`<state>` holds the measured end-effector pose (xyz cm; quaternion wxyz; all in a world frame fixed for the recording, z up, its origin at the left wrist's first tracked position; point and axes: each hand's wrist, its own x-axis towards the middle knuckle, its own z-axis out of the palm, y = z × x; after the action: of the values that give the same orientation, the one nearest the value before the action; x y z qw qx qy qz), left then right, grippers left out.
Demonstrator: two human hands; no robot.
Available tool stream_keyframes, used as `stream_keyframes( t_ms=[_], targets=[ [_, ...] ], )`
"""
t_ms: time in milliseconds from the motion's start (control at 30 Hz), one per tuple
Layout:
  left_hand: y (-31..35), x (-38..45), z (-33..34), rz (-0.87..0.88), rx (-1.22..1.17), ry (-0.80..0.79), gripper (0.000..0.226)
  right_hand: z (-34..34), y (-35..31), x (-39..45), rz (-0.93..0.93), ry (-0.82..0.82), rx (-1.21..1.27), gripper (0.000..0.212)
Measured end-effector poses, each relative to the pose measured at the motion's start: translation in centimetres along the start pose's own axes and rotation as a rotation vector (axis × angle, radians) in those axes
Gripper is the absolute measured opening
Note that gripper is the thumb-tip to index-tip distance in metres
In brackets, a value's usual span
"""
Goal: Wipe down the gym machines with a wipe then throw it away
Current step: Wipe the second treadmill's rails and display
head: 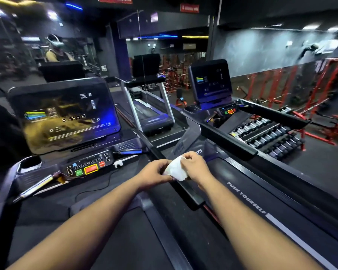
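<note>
from the head camera, both bare forearms reach forward and the hands meet over the black side rail (pixel 185 191) that runs between two treadmills. the left hand (pixel 154 173) and the right hand (pixel 196 168) hold a crumpled white wipe (pixel 176 169) between them, up in the air just above the rail and not touching it. the left fingers (pixel 165 172) are curled in and pinch the wipe's left edge; the right fingers (pixel 185 158) are bent over its top corner, grasping it from the other side. the fingertips of both hands are mostly tucked behind the wipe, so how tightly they press is hard to tell.

to the left stands the near treadmill's dark glossy console screen (pixel 64 114), with a button panel (pixel 88 165) below it carrying green and red keys. a thin black cable (pixel 98 184) trails from the panel across the deck. to the right lies the neighbouring treadmill's grey belt edge printed "push yourself" (pixel 246 197), and beyond it a second console screen (pixel 211 80). a rack of chrome-and-black dumbbells (pixel 269 133) sits farther right, with red steel frames (pixel 320 90) behind. the background is blurred and dim; signs at the top are cut off and unreadable, and a mirrored figure at upper left is indistinct.
</note>
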<state>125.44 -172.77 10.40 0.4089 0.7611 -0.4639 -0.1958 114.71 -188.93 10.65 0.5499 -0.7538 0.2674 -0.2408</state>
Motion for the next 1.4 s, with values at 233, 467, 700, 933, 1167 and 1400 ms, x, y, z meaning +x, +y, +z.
stream_keyframes(
  t_ms=[233, 467, 700, 933, 1167, 1400],
  targets=[
    [1.0, -3.3, -0.3, -0.050, -0.203, 0.106, 0.008, 0.4, -1.3, -3.5, -0.060, -0.070, -0.005, 0.016],
    [5.0, -7.2, 3.0, -0.334, -0.684, 0.199, 0.051, -0.2, -0.2, -8.4, -0.013, -0.206, 0.081, 0.022],
    [5.2, -7.8, 8.9, -0.371, -0.717, 0.009, 0.050, -4.1, 3.6, -10.9, 0.143, -0.248, 0.252, 0.009],
    [7.9, -5.2, 15.1, -0.292, -0.732, 0.072, 0.038, -12.1, 6.5, -9.7, 0.176, -0.277, 0.266, 0.008],
    [11.6, -2.6, 16.5, -0.070, -0.687, 0.240, 0.034, -18.0, 5.8, -7.2, -0.065, -0.380, 0.392, 0.036],
    [11.5, -0.3, 14.7, -0.011, -0.404, 0.336, 0.017, -17.1, 5.3, -3.3, -0.212, -0.378, 0.160, 0.038]
  ],
)
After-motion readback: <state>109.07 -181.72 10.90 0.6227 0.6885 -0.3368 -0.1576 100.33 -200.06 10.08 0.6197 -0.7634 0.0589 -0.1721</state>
